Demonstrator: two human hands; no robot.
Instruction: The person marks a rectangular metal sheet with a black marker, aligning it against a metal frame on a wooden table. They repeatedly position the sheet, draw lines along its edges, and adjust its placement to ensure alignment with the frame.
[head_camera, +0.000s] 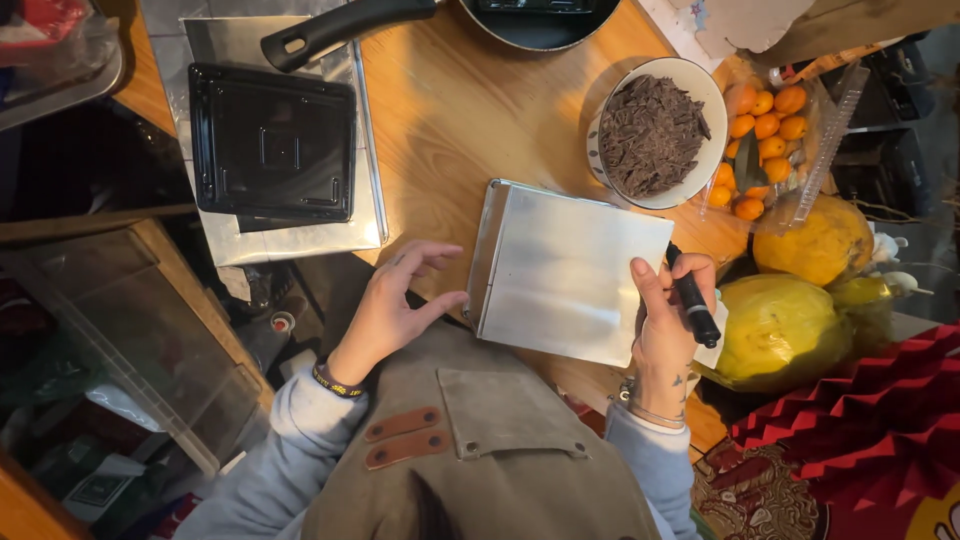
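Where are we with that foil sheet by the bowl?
Done: bowl is full of dark chopped pieces; black tray sits on its own foil. In hand: left hand steadies the silver sheet, right hand holds a black marker. Left: the sheet surface shows no marks or food.

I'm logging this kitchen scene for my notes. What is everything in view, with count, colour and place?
metal tray: one, silver, on the wooden counter in front of the person
bowl: one, white, full of dark brown shavings, behind the tray
small fruits: many, orange, in a clear box right of the bowl
large fruits: two or more, yellow, far right
black tray: one, on foil, upper left
pan: one, black, top edge
folded paper: red, lower right
apron: grey-brown, on the person
marker: one, black, in the right hand
left hand: touching the tray's left edge
right hand: at the tray's right edge
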